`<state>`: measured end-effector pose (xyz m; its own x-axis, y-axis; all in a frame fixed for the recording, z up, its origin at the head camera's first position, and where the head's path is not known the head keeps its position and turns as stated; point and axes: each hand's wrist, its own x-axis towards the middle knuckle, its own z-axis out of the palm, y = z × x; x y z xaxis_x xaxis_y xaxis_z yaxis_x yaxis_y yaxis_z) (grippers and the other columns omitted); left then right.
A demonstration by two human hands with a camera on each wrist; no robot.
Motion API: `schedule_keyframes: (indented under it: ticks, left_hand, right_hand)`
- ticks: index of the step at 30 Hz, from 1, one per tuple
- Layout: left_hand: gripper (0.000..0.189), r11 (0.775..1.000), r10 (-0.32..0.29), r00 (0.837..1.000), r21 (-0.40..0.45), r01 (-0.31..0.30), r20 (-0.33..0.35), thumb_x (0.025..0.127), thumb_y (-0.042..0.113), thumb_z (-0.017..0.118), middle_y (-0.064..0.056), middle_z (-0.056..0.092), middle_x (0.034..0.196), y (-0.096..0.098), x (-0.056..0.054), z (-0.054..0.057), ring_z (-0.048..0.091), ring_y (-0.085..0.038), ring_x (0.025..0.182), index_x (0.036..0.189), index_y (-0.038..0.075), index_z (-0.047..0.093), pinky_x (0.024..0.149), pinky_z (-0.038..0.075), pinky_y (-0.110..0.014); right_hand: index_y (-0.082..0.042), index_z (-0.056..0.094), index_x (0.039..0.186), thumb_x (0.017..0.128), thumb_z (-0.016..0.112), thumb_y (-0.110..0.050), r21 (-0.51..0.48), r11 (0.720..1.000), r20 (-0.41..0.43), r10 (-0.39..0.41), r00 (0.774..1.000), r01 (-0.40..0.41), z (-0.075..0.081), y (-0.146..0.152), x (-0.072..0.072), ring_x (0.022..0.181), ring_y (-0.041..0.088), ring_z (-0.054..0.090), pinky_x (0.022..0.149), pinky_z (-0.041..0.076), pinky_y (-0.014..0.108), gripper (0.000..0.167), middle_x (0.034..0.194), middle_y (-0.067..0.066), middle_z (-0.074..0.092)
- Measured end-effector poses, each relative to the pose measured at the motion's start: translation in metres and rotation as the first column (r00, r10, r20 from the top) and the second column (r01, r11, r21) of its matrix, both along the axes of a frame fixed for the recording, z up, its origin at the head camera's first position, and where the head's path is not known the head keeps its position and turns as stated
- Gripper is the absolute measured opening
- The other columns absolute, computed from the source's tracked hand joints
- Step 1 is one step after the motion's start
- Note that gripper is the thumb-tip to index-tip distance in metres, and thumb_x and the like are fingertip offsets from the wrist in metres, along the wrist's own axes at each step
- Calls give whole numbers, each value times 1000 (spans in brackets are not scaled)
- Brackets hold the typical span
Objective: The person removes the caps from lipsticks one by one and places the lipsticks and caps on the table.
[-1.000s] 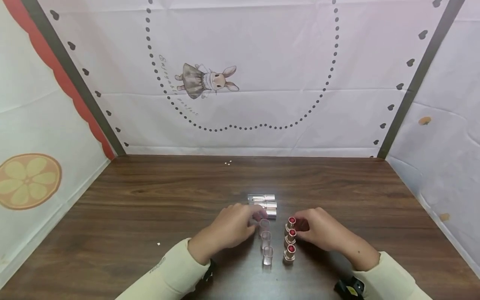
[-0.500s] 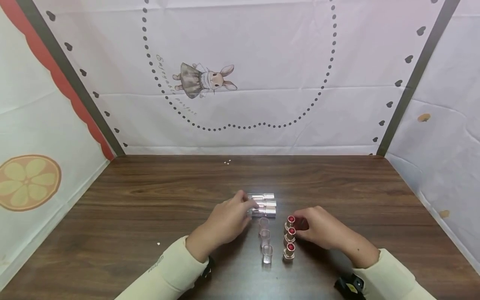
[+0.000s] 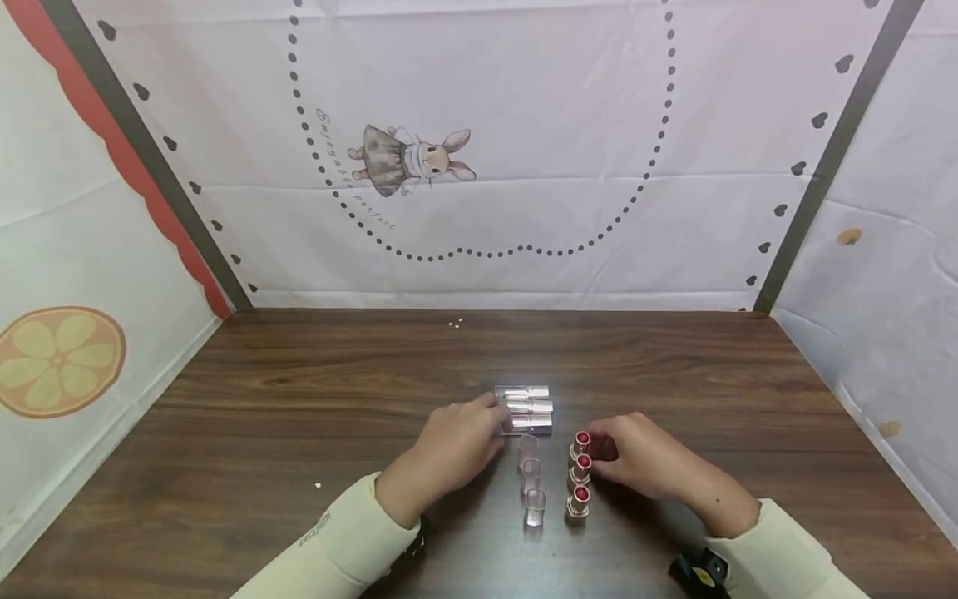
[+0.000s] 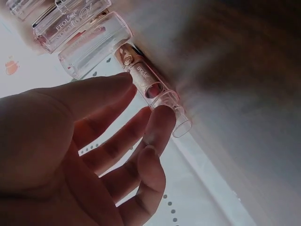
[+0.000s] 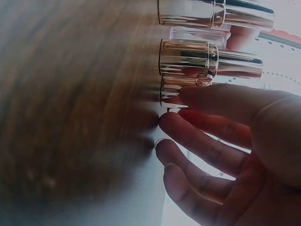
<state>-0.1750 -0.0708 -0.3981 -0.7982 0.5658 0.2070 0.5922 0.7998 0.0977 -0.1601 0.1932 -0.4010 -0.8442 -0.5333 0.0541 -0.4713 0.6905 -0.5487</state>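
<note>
Three lipsticks with clear ends [image 3: 530,408] lie side by side, silver ends pointing right. My left hand [image 3: 456,441] is at their clear ends; in the left wrist view its thumb and forefinger touch the side of one lying lipstick [image 4: 145,75], other fingers loosely bent. Three clear caps [image 3: 535,507] stand in a column nearer me. To their right stand three uncapped lipsticks [image 3: 578,503] with red tips and gold bases. My right hand [image 3: 636,453] pinches the base of the farthest standing lipstick [image 5: 170,89] between thumb and forefinger, its tip partly hidden in the right wrist view.
The dark wooden table [image 3: 337,366] is walled by printed white cloth [image 3: 524,100] at the back and both sides. A few white specks [image 3: 455,323] lie near the back edge, and one scrap [image 3: 318,485] is left of my left arm.
My left hand moved left from the nearer clear caps to the left ends of the lying lipsticks, its fingers shifting along them. The right hand has stayed at the far standing lipstick.
</note>
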Motion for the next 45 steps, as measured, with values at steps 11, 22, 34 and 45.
schedule_keyframes:
  ticks: [11,22,34,45]
  left_hand:
    - [13,1000,25,999,15,-25,-44,83,15,78,2,71,90,1,-1,-1,68,-22,69,93,18,71,51,48,-36]
    - [12,998,62,998,-20,-62,3,81,24,82,1,68,79,-2,2,2,67,-22,66,79,18,71,50,47,-38]
    - [13,995,99,995,-6,-99,-1,84,22,79,3,69,73,-2,3,5,67,-22,65,77,19,69,49,46,-39]
    - [16,995,61,986,85,-48,-153,85,23,79,3,62,82,1,18,25,66,-20,65,99,19,72,48,47,-34]
  right_hand:
    - [-16,69,90,83,75,-9,13,1000,-8,4,1000,-4,1,-1,2,64,-2,53,59,46,20,12,73,-12,63]
    - [-11,71,100,82,71,-2,21,1000,19,19,1000,-19,3,0,2,66,-1,53,60,46,21,20,76,-10,64]
    - [-2,72,116,94,64,-6,37,992,-92,-116,989,120,32,9,6,82,8,67,67,53,23,24,97,4,76]
    - [-17,73,115,84,80,-19,-40,982,-431,-183,884,185,40,-11,30,98,18,68,82,57,40,32,108,-1,69]
